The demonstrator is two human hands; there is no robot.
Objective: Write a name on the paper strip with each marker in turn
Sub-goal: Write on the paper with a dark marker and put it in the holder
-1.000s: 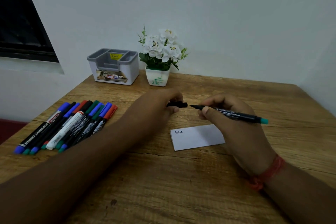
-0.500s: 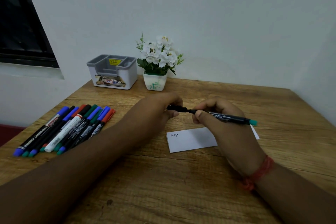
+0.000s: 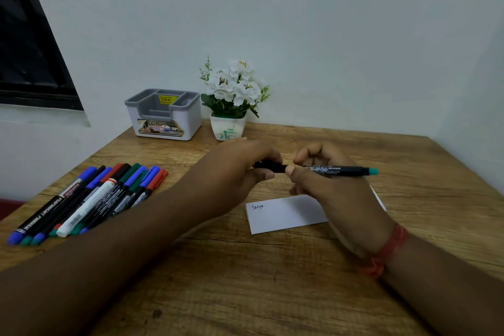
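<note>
Above the paper strip [image 3: 283, 213], both hands' fingers grip one black marker [image 3: 335, 170]; spare markers [image 3: 90, 199] lie well left.

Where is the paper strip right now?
In the head view, the paper strip lies flat on the wooden table, right of centre, partly hidden under the right hand.

A slim black marker [image 3: 331, 170] with a teal end plug is held level above the wooden table, its plug end pointing right. Its black cap [image 3: 270, 166] is seated against the left end of the barrel. Below it, a white paper strip [image 3: 283, 213] is laid flat on the table, with a small handwritten word in black near its left end. At the table's left edge, a row of markers [image 3: 90, 199] is laid side by side, capped in blue, red, green and black.
</note>
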